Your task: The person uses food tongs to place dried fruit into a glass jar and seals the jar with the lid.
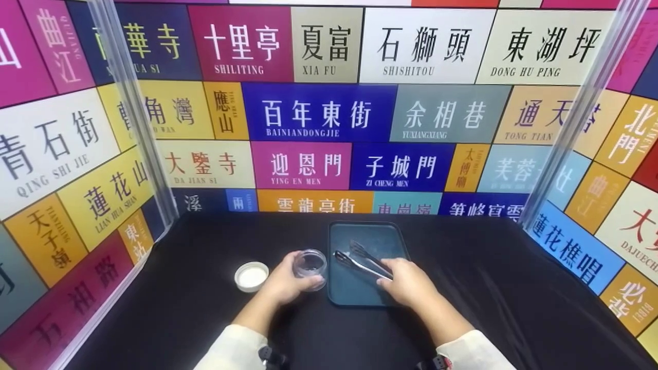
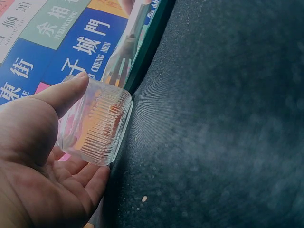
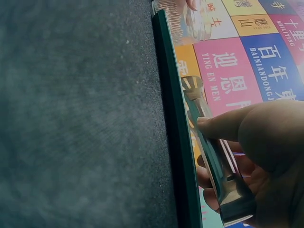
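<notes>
A clear jar [image 1: 310, 263] with a ribbed wall and no lid on it stands at the left side of a dark teal tray [image 1: 354, 297]. My left hand [image 1: 288, 280] holds it, thumb on the near side and fingers around the far side; the left wrist view shows the ribbed wall [image 2: 107, 126] up close. With my right hand [image 1: 408, 281] I grip metal tongs [image 1: 365, 264] over the tray. Their slotted tips point left toward the jar and stand apart. In the right wrist view my thumb lies along one arm of the tongs [image 3: 216, 161].
A round white lid [image 1: 252, 277] lies on the black tablecloth [image 1: 195, 308], left of the jar. Panels printed with place names [image 1: 318, 113] wall in the table at the back and both sides, with clear plastic strips [image 1: 133, 113] at the corners.
</notes>
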